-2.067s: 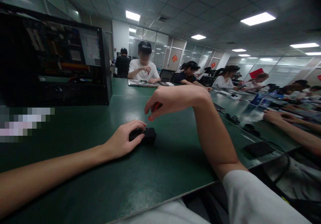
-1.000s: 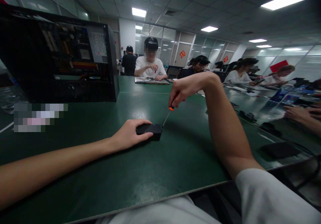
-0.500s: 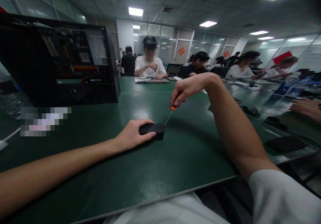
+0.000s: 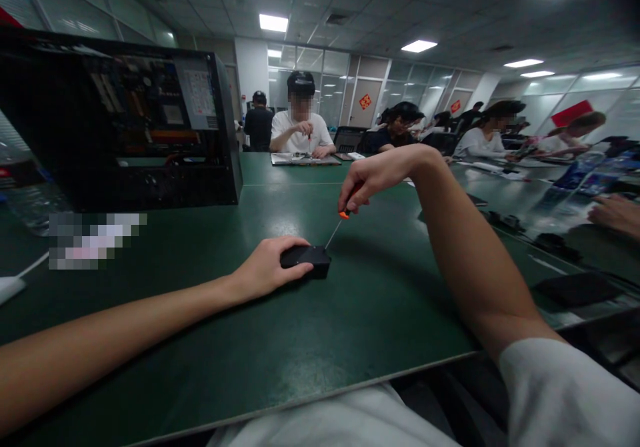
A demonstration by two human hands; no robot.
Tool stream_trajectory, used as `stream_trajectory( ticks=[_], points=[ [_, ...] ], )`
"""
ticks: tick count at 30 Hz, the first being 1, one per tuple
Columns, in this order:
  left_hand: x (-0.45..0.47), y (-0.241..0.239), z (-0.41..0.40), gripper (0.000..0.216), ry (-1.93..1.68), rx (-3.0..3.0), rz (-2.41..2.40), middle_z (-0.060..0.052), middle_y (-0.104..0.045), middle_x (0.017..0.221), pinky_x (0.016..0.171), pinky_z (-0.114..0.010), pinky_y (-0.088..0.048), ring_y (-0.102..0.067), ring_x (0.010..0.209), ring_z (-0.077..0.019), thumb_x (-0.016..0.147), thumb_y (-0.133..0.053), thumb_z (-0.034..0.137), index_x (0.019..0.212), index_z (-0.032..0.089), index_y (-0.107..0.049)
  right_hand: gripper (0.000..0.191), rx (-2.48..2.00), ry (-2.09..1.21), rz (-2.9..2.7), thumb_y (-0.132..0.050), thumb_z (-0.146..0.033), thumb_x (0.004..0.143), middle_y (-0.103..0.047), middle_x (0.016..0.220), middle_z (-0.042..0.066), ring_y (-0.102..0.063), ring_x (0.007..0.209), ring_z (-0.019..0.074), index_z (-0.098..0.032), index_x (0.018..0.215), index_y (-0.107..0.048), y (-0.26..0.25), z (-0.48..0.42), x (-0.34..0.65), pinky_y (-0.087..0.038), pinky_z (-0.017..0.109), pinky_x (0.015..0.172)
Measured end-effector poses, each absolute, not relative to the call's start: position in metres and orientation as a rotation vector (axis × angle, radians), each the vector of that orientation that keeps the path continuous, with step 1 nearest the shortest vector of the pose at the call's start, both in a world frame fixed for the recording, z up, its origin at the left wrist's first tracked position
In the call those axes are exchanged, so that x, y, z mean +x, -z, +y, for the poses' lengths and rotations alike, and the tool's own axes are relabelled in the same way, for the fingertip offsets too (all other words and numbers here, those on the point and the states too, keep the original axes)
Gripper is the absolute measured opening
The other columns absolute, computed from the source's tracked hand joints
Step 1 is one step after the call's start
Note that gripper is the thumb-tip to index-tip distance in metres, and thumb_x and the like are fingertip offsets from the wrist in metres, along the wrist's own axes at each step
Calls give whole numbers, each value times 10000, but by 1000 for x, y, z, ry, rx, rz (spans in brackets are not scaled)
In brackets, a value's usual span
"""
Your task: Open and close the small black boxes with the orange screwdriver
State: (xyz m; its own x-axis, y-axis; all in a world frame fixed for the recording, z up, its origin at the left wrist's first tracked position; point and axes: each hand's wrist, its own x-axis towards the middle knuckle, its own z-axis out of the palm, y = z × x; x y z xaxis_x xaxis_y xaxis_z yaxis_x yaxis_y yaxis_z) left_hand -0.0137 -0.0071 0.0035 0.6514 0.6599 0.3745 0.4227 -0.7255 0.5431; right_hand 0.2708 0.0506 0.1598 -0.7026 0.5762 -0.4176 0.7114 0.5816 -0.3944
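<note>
A small black box (image 4: pixel 316 256) lies on the green tabletop in front of me. My left hand (image 4: pixel 273 264) grips its left end, thumb on the near side and fingers along the far side. Above and to the right, my right hand (image 4: pixel 361 183) is closed around the orange-and-black handle of a screwdriver (image 4: pixel 344 215). The thin shaft slants down to the left, and its tip meets the box near the far right corner. Whether the tip sits in a screw is too small to tell.
An open black computer case (image 4: pixel 150 127) stands at the left beside a plastic bottle (image 4: pixel 33 197). Across the green table (image 4: pixel 280 340) a person (image 4: pixel 301 127) in white works over a flat panel. Cables and a dark flat object (image 4: pixel 575 289) lie at the right.
The screwdriver tip has shifted slightly, from the right edge of the box to its far right corner. Both hands keep their grips; the whole view has moved a little.
</note>
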Motion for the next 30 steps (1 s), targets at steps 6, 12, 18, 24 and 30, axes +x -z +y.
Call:
stream_trajectory(
  ticks=[6,12,18,24,30],
  points=[
    [-14,-2,-6,416,-791,2462,855,-85,-753,1097,877,-345,-528,-699,959,-251,863,-713,401,1184,137,-705,539,1116,820,2534,-726,-549,818,-772,925,48,-654,786,156,-145,1171,-770,-160,51,277,-454,262,700],
    [-14,-4,-7,407,-783,2469,864,-85,-753,1098,872,-346,-522,-699,957,-249,871,-707,398,1183,137,-708,586,1133,855,2492,-739,-577,794,-769,938,47,-656,811,165,-136,1179,-765,-155,57,273,-463,279,730],
    [-15,-3,-7,385,-784,2478,841,-73,-755,1094,851,-334,-515,-699,965,-245,883,-703,401,1178,154,-712,552,1070,903,2504,-727,-563,822,-764,937,56,-653,803,149,-131,1163,-767,-151,62,272,-474,257,725],
    [-15,-2,-6,382,-793,2485,837,-70,-755,1090,862,-331,-522,-699,950,-238,880,-704,394,1177,155,-710,508,1058,889,2541,-730,-538,831,-757,900,42,-648,786,142,-139,1143,-776,-155,60,277,-479,243,713],
    [-13,-4,-7,382,-793,2480,840,-73,-758,1082,864,-337,-537,-702,948,-243,872,-700,397,1168,156,-713,543,1056,883,2539,-725,-569,822,-762,911,51,-663,792,154,-131,1139,-776,-155,59,275,-486,256,722]
  ],
)
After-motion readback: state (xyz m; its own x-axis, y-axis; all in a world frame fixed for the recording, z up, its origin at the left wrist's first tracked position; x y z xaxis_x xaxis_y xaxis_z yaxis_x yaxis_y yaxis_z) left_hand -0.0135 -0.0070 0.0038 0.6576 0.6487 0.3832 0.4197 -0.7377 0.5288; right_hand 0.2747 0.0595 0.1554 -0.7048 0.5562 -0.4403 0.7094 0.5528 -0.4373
